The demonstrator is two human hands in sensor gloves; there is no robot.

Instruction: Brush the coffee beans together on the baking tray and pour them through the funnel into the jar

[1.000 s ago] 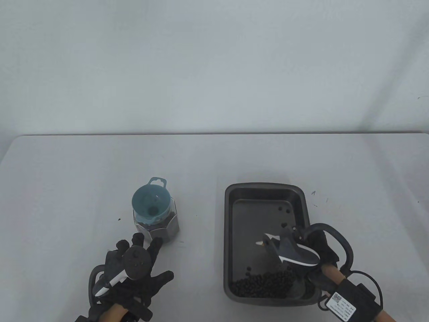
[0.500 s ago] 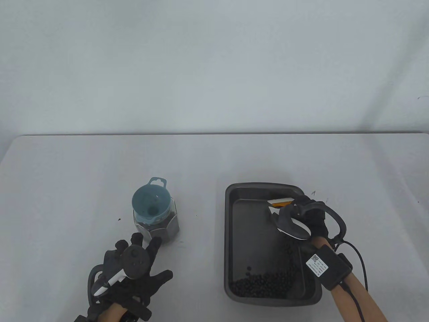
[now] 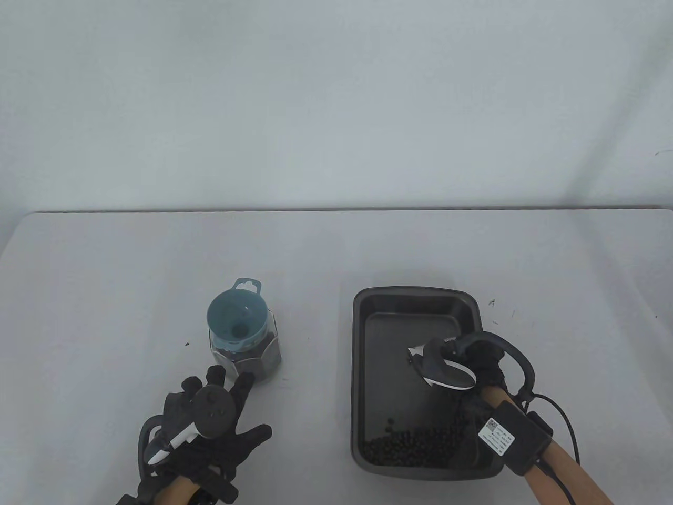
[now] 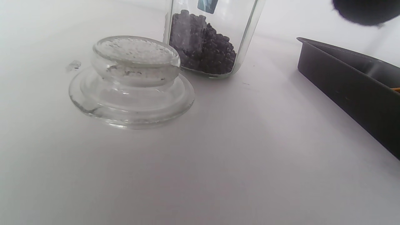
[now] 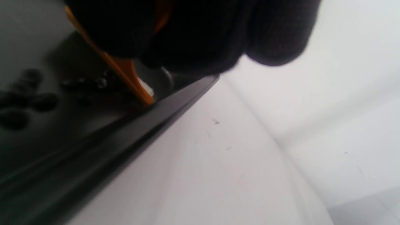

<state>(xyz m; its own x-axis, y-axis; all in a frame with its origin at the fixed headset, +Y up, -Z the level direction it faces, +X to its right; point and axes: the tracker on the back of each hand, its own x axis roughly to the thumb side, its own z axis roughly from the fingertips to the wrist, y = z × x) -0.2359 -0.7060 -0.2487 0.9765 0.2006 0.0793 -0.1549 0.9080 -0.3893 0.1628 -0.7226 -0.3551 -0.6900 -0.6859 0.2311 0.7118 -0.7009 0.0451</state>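
Note:
A dark baking tray [image 3: 358,368] lies right of centre, with coffee beans [image 3: 415,450] heaped at its near end and a few loose ones [image 3: 389,424] just beyond. My right hand [image 3: 465,360] hovers over the tray's middle right. It grips a brush; the brush's white tip [image 3: 417,351] points left, and its orange handle [image 5: 125,70] runs under my curled fingers [image 5: 193,34]. The glass jar [image 3: 263,357], partly filled with beans, carries a blue funnel [image 3: 231,318]. My left hand [image 3: 231,386] lies flat and empty on the table, fingertips at the jar's base.
The jar's glass lid [image 4: 131,84] rests on the table just in front of the jar [image 4: 212,37]; my left hand hides it in the table view. The tray's side wall [image 4: 343,84] stands to the right of it.
My right hand carried the brush to the tray's far right corner, then drew it back toward the middle. The loose beans at the far right are out of sight. The left hand stayed still.

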